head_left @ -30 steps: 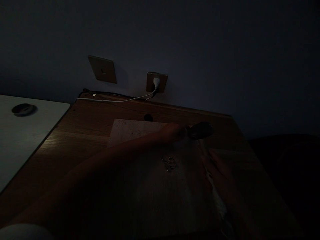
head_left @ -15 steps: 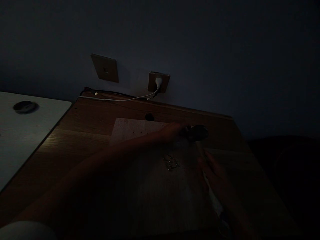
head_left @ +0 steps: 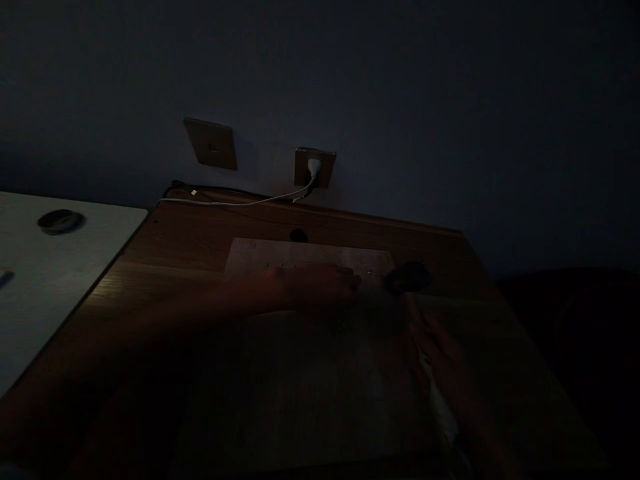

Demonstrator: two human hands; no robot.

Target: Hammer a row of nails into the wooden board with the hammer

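Note:
The light is very dim. My right hand [head_left: 440, 353] is closed round the pale handle of a hammer [head_left: 409, 277], whose dark head rests at or just above the right edge of a pale wooden board [head_left: 310, 250]. Just left of the head, a small shiny metal piece [head_left: 370, 272] shows on the board. My left hand [head_left: 325, 285] is low over the board's upper part, knuckles up; its fingertips are lost in shadow. Close below it, a few small metal pieces [head_left: 343, 325], like hooks or bent nails, are barely visible.
The board lies on a wooden desk [head_left: 175, 247] with a dark cable hole [head_left: 299, 235]. Along the wall runs a white cable [head_left: 240, 203] to a plug in a socket [head_left: 315, 167]. A white table [head_left: 100, 227] with a dark round object [head_left: 61, 221] adjoins on the left.
My left hand has drawn back leftward from beside the hammer head, uncovering the small metal piece on the board. The hammer in my right hand has shifted slightly right and down.

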